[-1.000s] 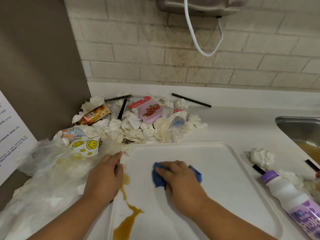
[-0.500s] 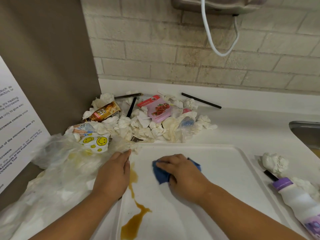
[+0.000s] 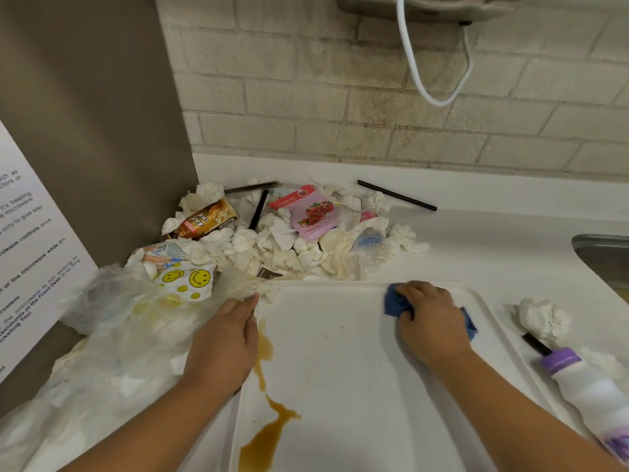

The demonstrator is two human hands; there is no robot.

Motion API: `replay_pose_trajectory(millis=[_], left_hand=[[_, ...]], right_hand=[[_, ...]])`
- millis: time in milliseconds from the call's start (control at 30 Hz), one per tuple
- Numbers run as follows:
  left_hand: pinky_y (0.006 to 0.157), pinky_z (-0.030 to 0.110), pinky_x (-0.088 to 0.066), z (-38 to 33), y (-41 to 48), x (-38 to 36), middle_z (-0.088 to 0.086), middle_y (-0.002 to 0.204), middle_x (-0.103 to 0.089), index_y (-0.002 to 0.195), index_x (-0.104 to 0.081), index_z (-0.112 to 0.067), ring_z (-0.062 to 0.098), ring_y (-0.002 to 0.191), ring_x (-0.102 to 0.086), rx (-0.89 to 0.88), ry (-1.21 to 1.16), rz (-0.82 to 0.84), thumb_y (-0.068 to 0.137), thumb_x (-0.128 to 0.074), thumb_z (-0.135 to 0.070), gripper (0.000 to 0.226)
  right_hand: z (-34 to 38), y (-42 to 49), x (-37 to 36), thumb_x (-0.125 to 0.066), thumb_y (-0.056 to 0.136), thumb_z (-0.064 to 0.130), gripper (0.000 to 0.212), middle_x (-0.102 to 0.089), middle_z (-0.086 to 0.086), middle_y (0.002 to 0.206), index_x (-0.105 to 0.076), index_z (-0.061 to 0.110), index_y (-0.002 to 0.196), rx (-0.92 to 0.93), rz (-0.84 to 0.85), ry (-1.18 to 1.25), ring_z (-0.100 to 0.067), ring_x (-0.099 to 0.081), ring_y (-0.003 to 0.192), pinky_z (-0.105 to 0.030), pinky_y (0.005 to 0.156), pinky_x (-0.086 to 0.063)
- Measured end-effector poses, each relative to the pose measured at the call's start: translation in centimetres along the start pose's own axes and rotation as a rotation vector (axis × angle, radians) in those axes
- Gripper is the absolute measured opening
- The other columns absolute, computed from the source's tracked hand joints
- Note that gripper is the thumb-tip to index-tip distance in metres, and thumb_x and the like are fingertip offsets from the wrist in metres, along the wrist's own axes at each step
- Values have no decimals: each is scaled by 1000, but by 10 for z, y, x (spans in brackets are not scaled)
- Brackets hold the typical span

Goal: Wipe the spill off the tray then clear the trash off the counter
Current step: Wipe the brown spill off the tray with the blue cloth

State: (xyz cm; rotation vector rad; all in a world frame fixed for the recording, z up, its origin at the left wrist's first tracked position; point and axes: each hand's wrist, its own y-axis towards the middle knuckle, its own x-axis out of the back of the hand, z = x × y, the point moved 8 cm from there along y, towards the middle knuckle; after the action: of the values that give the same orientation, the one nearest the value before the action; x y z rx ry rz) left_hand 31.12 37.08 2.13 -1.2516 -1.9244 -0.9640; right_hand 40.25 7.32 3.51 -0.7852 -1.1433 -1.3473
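While the left hand is lying flat, fingers straight, on the left rim of the white tray, the right hand is gripping a bunched blue cloth and pressing it on the tray's far right part. A brown spill is running along the tray's left side, beside the left hand, and crumpled trash is lying heaped on the counter behind the tray.

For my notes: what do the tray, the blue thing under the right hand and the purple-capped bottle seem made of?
The tray: probably moulded plastic, smooth off-white, with a rounded raised rim. The blue cloth: soft woven or microfibre fabric; it bunches in folds under the right hand. The bottle: likely opaque white plastic, slightly glossy, with a purple cap.
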Motion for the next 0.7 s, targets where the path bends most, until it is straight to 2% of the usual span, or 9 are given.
replay_pose_trajectory(millis=[67,167,300,367,467,533,600,700], left_hand=[[88,28,-43,0,0,0,-5,122,-56,137,-49,-20,16,106,-58,5,0,-2,96,-43,-18,41],[88,27,-42,0,0,0,-4,122,-55,137,-49,-20,16,108,-57,-1,13,6,96,-42,-18,41],[88,27,-41,1,0,-1,-2,123,-55,138,-48,-19,18,107,-57,-9,-5,19,97,-41,-17,41],[88,27,-42,2,0,-2,-1,124,-55,138,-47,-20,18,106,-57,-9,-16,29,98,-41,-17,41],[88,26,-42,3,1,-2,-2,124,-55,139,-46,-21,18,106,-57,-20,-8,32,98,-41,-18,41],[86,25,-41,3,1,-3,-2,123,-55,139,-45,-21,17,105,-57,-21,-14,34,98,-40,-19,42],[83,23,-40,5,2,-4,-2,121,-56,139,-46,-21,17,103,-58,-14,-29,29,98,-42,-18,42],[81,24,-41,7,3,-6,-2,117,-57,138,-47,-22,19,101,-58,-5,-28,33,97,-43,-18,42]], right_hand=[[31,-3,-9,-53,81,10,46,-55,1,132,-60,20,125,116,22,31,-27,-45,120,-37,95,-40],[82,-15,-25,-50,75,15,50,-58,1,129,-62,21,123,318,84,78,-30,-50,114,-43,91,-45],[143,-41,-45,-53,78,11,52,-55,-1,133,-58,18,129,601,216,137,-32,-49,115,-47,94,-43],[155,-50,-52,-48,78,7,52,-55,-5,133,-58,17,128,708,306,168,-33,-49,116,-45,99,-39],[153,-37,-51,-44,83,4,50,-54,-5,134,-57,16,130,668,346,235,-30,-46,118,-36,103,-37],[157,-28,-53,-47,86,4,52,-47,0,139,-49,20,136,613,344,161,-26,-40,123,-37,102,-35],[168,-32,-59,-50,85,5,57,-42,2,143,-44,20,140,647,358,72,-25,-36,124,-39,101,-34],[176,-43,-58,-44,82,6,53,-49,-2,138,-52,17,134,769,424,132,-30,-42,119,-43,98,-38]])
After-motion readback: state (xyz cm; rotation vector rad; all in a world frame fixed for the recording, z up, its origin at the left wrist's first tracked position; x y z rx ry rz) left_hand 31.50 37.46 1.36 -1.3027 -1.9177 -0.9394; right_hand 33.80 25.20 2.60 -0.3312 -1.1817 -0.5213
